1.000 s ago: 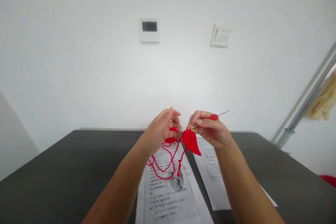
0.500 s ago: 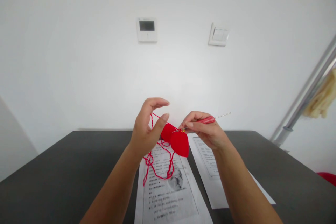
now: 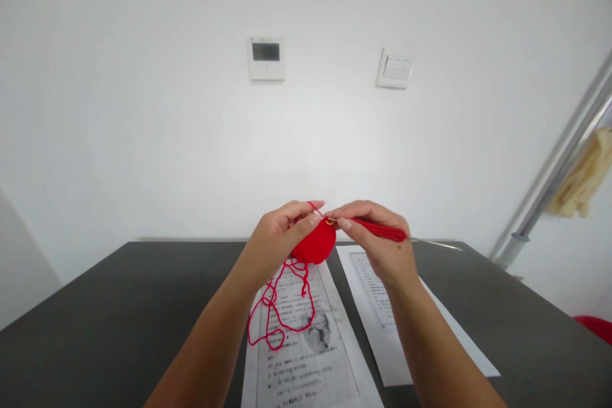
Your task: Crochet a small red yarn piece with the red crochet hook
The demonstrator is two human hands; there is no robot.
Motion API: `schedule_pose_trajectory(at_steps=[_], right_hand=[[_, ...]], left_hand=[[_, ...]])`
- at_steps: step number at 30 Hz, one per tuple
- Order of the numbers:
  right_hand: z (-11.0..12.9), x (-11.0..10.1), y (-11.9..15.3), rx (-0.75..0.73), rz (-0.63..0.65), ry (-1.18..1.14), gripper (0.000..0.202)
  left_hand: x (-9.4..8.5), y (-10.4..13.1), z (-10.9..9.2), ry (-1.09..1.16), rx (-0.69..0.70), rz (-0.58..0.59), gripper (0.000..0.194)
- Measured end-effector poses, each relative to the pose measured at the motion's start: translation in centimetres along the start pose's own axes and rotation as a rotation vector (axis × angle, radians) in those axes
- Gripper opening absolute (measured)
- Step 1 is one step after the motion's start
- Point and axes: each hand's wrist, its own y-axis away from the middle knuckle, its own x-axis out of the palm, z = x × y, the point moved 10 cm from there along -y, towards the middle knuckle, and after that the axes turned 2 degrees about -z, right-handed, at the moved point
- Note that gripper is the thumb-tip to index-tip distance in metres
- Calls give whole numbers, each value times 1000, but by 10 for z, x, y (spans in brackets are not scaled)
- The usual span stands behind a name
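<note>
A rounded red crochet piece (image 3: 315, 245) hangs between my hands. My left hand (image 3: 282, 233) is closed on its upper left edge, with red yarn (image 3: 314, 206) running over the index fingertip. In my right hand (image 3: 382, 236) is a crochet hook (image 3: 382, 230), pinched near its front end. The hook has a red handle and a thin metal rod sticking out behind the hand. Its tip meets the top edge of the piece, beside a small yellow ring-shaped marker (image 3: 329, 221). Loose yarn (image 3: 291, 328) trails below in tangled loops.
Two printed sheets lie on the dark table (image 3: 143, 312): one sheet (image 3: 306, 382) under the yarn, another sheet (image 3: 396, 357) beneath my right forearm. On the white wall behind are a thermostat panel (image 3: 266, 58) and a switch (image 3: 395, 68). A metal pole (image 3: 549, 185) stands at right.
My left hand has closed from an open thumb-and-finger shape onto the crochet piece. The piece has turned and risen slightly. The hook's rear end now points lower, and the loose yarn has shifted.
</note>
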Motion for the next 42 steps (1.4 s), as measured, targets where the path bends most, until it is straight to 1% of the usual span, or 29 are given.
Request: schedule_pose_trajectory(at_steps=[2, 4, 8, 10, 14, 16, 22, 27, 33, 39, 42], right_hand=[[6, 2, 2, -44, -4, 16, 9], [9, 4, 3, -80, -6, 29, 13], [13, 7, 6, -128, 4, 51, 13], [18, 10, 7, -173, 23, 67, 14], [32, 13, 11, -309, 32, 126, 19], [35, 13, 13, -339, 29, 138, 21], [37, 16, 16, -387, 50, 176, 25], [33, 16, 15, -368, 51, 163, 23], [33, 16, 16, -358, 56, 113, 29], [41, 18, 17, -457, 69, 119, 30], [42, 18, 17, -468, 65, 145, 29]], left_hand=[[3, 2, 7, 151, -86, 32, 41], [1, 3, 11, 240, -126, 19, 43], [-4, 4, 11, 275, -136, -28, 38], [-3, 4, 8, 291, -134, -14, 37], [-1, 6, 4, 366, -148, 23, 36], [-1, 7, 3, 403, -161, 32, 37], [-3, 8, 0, 370, -156, 47, 40], [-3, 8, 0, 356, -160, 53, 39], [-3, 9, 0, 349, -155, 61, 42], [-3, 9, -2, 322, -147, 70, 41], [-2, 9, -3, 337, -136, 75, 40]])
